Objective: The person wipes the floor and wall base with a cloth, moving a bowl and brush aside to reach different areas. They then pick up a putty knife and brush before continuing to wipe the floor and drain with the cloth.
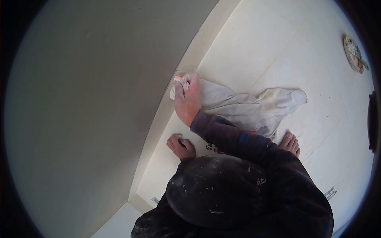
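Note:
My right hand [189, 98] is closed around a bunched end of a white cloth [262, 105] with orange edging. It presses that end at the skirting board [162, 115], along the foot of the wall. The rest of the cloth trails rightward over the floor in loose folds, with small dark lettering near its far end. Lower down, my left hand [181, 147] rests on the floor beside the skirting, fingers loosely bent and thumb apart, with nothing seen in it.
A grey-green wall [87, 99] fills the left side. Pale floor tiles [317, 119] extend to the right. My bare foot [289, 144] stands below the cloth, near my dark-clothed knee [216, 190]. At the upper right lies a round, putty-smeared container [351, 55] with a scraper [362, 62] across it.

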The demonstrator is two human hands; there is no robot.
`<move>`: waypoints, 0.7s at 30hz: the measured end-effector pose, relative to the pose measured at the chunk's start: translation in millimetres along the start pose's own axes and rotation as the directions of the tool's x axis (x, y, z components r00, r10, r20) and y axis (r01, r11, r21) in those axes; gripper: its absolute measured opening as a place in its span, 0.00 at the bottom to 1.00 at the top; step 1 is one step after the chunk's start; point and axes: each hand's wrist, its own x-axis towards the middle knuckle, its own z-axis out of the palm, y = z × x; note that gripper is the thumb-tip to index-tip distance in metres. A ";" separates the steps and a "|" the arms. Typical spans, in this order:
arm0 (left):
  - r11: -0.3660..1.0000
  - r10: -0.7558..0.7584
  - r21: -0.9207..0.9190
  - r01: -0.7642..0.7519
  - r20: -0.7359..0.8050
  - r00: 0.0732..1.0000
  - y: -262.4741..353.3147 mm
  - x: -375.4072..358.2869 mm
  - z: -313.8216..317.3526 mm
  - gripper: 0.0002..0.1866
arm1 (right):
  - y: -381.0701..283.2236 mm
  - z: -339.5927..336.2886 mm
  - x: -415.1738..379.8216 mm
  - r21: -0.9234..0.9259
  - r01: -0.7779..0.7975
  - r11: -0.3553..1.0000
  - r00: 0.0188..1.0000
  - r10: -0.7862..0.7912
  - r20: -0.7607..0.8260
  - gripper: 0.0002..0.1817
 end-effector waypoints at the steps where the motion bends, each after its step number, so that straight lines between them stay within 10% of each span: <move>1: 1.000 -0.002 0.015 0.002 -0.004 1.000 1.8 -2.3 -2.7 0.14 | 0.8 0.7 -6.8 0.026 -0.071 0.997 0.997 0.070 0.022 0.10; 5: 1.000 0.015 0.007 -0.015 -0.029 0.999 0.5 -2.2 -1.3 0.13 | 32.2 -3.5 13.1 0.127 -0.404 0.906 0.913 0.408 -0.005 0.09; 8: 1.000 0.014 -0.011 -0.014 -0.027 1.000 -2.6 0.1 2.7 0.14 | -21.2 -9.8 2.3 -0.082 -0.137 0.987 0.990 0.138 0.007 0.11; 15: 1.000 -0.019 -0.024 0.018 -0.018 1.000 -4.6 -2.5 3.2 0.15 | 9.7 -20.7 38.9 -0.262 -0.172 0.950 0.978 0.133 -0.162 0.14; 21: 1.000 -0.010 0.004 0.010 0.014 1.000 -6.9 -7.7 -5.3 0.15 | -15.2 -22.9 20.4 -0.128 -0.207 0.970 0.978 0.207 -0.010 0.14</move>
